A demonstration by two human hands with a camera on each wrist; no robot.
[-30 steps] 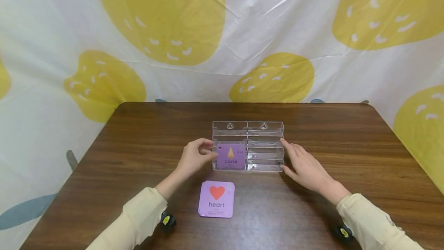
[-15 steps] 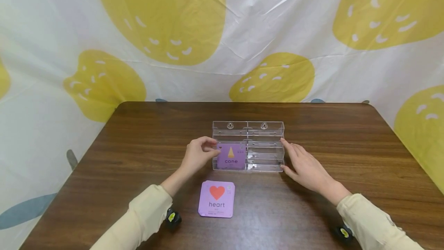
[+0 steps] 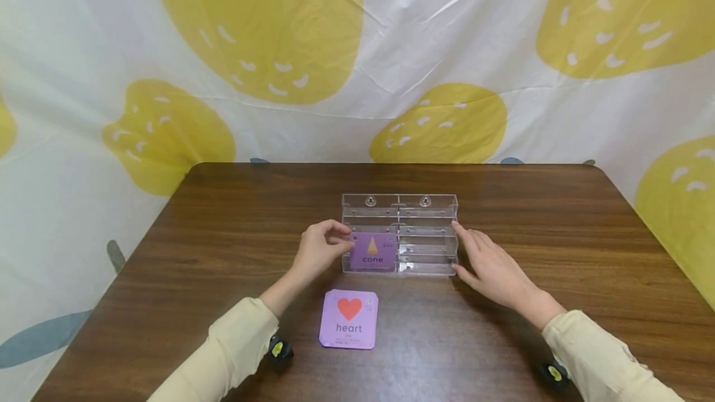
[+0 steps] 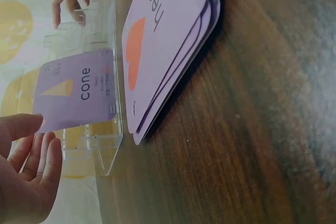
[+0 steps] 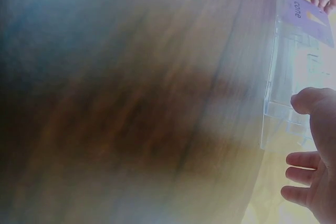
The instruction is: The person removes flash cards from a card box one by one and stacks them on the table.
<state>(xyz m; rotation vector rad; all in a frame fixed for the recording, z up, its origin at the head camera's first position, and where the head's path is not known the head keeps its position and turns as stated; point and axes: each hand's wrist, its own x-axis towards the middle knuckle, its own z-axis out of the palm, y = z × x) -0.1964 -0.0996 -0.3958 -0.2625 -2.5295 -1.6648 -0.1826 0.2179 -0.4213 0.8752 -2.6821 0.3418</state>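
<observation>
A purple flash card printed "cone" (image 3: pixel 372 253) stands in the lower left compartment of a clear acrylic card rack (image 3: pixel 427 267). My left hand (image 3: pixel 319 248) pinches the card's upper left corner, thumb in front and fingers behind, as the left wrist view shows. On the rack's other side, my right hand (image 3: pixel 494 268) touches the right wall with fingers extended and thumb near the front corner. In front of the rack lies a stack of lilac flash cards (image 4: pixel 173 19), with a red heart and the word "heart" on top.
The rack's other compartments, stepped in two columns, hold no cards. Everything stands on a brown wood-grain table (image 3: pixel 223 203). Behind the far table edge hangs a white curtain (image 3: pixel 313 135) with yellow fruit shapes.
My left hand has shifted slightly right, its thumb now over the cone card's upper corner. The card's top edge has dipped slightly. My right hand and the heart stack stay put.
</observation>
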